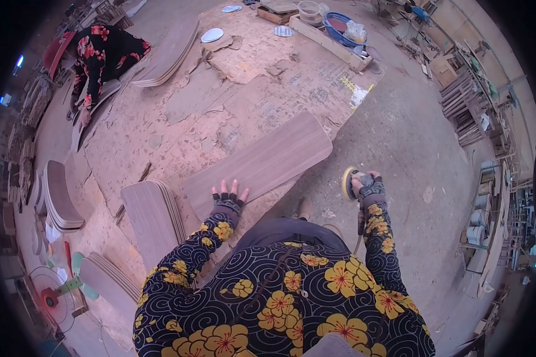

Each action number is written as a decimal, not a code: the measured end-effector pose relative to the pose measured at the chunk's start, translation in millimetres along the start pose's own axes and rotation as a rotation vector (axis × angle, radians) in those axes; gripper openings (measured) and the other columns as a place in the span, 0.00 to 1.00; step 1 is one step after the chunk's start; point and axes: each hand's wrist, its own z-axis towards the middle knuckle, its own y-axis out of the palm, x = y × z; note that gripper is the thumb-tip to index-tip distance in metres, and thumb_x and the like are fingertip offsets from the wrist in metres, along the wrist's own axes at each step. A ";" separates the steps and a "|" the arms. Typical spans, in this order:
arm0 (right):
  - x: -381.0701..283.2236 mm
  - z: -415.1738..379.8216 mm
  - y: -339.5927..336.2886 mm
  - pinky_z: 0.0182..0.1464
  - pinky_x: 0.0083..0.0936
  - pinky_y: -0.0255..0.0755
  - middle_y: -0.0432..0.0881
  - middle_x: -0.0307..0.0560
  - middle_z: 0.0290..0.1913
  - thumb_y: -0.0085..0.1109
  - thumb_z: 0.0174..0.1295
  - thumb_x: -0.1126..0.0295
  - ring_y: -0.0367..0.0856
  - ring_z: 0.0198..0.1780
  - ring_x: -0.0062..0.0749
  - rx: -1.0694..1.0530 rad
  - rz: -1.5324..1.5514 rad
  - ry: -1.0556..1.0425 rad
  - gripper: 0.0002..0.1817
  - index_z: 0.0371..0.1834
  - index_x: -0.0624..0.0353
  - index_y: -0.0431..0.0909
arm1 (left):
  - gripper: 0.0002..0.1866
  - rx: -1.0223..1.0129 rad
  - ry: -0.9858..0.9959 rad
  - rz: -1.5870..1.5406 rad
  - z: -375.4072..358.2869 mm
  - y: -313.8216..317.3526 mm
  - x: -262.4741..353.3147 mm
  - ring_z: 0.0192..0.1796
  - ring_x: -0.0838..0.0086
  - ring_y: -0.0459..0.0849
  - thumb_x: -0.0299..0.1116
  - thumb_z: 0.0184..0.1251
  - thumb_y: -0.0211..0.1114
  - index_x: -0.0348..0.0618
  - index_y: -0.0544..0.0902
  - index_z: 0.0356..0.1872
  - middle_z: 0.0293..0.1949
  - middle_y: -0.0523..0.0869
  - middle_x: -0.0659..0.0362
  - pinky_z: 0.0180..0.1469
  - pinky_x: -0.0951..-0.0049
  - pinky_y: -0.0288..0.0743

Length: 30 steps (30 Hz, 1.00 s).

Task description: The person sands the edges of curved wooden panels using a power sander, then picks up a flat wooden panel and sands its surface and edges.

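A long wooden board [268,154] with a rounded far end lies before me on the worktable. My left hand [229,199], in a fingerless glove, rests on its near part with the fingers spread. Off the board's right side, my right hand [368,183] is wrapped round a hand-held sander [356,179]. The sander's yellow-edged round pad [346,182] faces left, tilted and apart from the board. A hose [359,238] runs down from the tool past my sleeve.
Stacks of curved boards stand left [152,205], lower left [104,273] and at the back [175,53]. A co-worker [98,56] bends over a board at upper left. A fan [50,297] stands at lower left. A blue basin [342,30] sits at the far end.
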 end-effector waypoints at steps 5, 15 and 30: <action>-1.8 -14.2 10.5 0.58 0.35 0.77 0.80 0.54 0.54 0.81 0.47 0.62 0.81 0.55 0.42 -0.061 -0.059 -0.084 0.38 0.61 0.57 0.72 | 0.29 0.019 -0.097 -0.020 24.2 31.9 -26.3 0.77 0.33 0.57 0.35 0.77 0.42 0.47 0.56 0.78 0.78 0.58 0.38 0.75 0.31 0.47; -140.7 -37.0 58.9 0.61 0.42 0.72 0.79 0.59 0.56 0.79 0.49 0.54 0.79 0.57 0.53 -0.188 -0.245 -0.754 0.37 0.60 0.56 0.75 | 0.32 -0.060 -0.155 -0.340 -39.1 -141.3 -61.1 0.64 0.56 0.81 0.51 0.68 0.63 0.44 0.74 0.68 0.61 0.83 0.47 0.66 0.60 0.74; -270.1 -107.9 203.0 0.60 0.41 0.78 0.79 0.60 0.57 0.62 0.62 0.53 0.83 0.57 0.50 -0.727 -1.235 -1.042 0.25 0.59 0.54 0.78 | 0.23 0.288 -0.434 -0.514 -59.8 -71.6 -38.3 0.55 0.56 0.84 0.48 0.60 0.68 0.42 0.83 0.49 0.49 0.86 0.49 0.59 0.59 0.78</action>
